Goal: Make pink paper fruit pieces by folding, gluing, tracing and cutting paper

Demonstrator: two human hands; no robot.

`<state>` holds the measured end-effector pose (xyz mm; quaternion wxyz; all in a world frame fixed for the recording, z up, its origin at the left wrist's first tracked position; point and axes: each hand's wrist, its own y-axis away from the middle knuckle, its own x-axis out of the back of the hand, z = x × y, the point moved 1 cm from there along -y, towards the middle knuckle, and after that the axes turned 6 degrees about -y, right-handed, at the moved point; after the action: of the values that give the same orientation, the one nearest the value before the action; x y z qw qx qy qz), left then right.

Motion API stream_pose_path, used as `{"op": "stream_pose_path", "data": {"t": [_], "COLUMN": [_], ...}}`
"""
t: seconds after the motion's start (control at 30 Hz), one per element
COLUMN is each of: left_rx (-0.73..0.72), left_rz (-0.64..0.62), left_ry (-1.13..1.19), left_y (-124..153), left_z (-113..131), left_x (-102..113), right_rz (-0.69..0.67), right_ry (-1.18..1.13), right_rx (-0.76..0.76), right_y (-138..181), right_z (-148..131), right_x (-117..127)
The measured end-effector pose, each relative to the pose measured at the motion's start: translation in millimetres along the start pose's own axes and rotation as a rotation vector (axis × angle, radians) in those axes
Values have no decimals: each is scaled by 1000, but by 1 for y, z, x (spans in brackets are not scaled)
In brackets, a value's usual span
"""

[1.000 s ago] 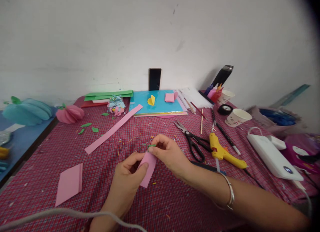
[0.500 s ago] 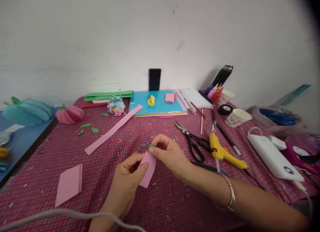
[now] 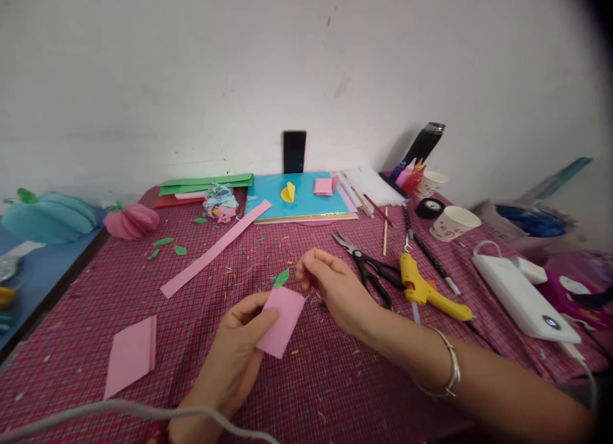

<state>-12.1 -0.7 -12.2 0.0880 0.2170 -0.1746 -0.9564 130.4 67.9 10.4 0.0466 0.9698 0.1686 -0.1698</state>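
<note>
My left hand pinches a small folded pink paper piece just above the red checked cloth. A small green paper leaf sticks up from the pink piece's top edge. My right hand is just to the right of the leaf, fingers curled together, and no longer touches it. A silver bangle sits on my right wrist.
Black-handled scissors and a yellow glue gun lie right of my hands. A long pink strip and a pink sheet lie left. Coloured paper stacks, paper cups, a white power bank and paper fruit models stand around. A grey cable crosses the front.
My right hand let go of the green leaf and moved slightly right. The pink piece tilted flatter in my left hand, with the leaf now standing at its top edge.
</note>
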Motion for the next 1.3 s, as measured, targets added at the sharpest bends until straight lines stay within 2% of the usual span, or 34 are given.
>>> {"op": "stream_pose_path", "data": {"t": [0.07,0.13,0.3,0.4,0.53,0.67,0.9,1.07,1.2,1.3], "left_rx": [-16,-69,-290,-349,-332,-342,-423,-419,-374,-299], "left_rz": [2,-19,-64,-52,11,30,65,68,29,-104], "left_ry": [-23,-70,-265,-314,-238,-270,-378,-416,-419,-317], "left_y": [0,0,-1,0,1,-1,-1,2,3,3], "left_z": [0,1,0,-3,-7,-9,-9,-6,-5,-5], "left_x": [0,1,3,6,10,12,11,5,1,2], "right_rz": [24,-14,-262,-240,-88,-162,-181,-171,-173,-169], "right_ry": [70,133,250,331,336,312,377,246,284,232], "right_rx": [11,11,-24,12,64,13,58,-9,4,4], "right_y": [0,2,14,18,18,23,27,26,24,21], "right_z": [-4,-6,-4,-1,1,-1,-5,1,7,8], "right_x": [3,6,6,5,6,3,-4,-4,-2,3]}}
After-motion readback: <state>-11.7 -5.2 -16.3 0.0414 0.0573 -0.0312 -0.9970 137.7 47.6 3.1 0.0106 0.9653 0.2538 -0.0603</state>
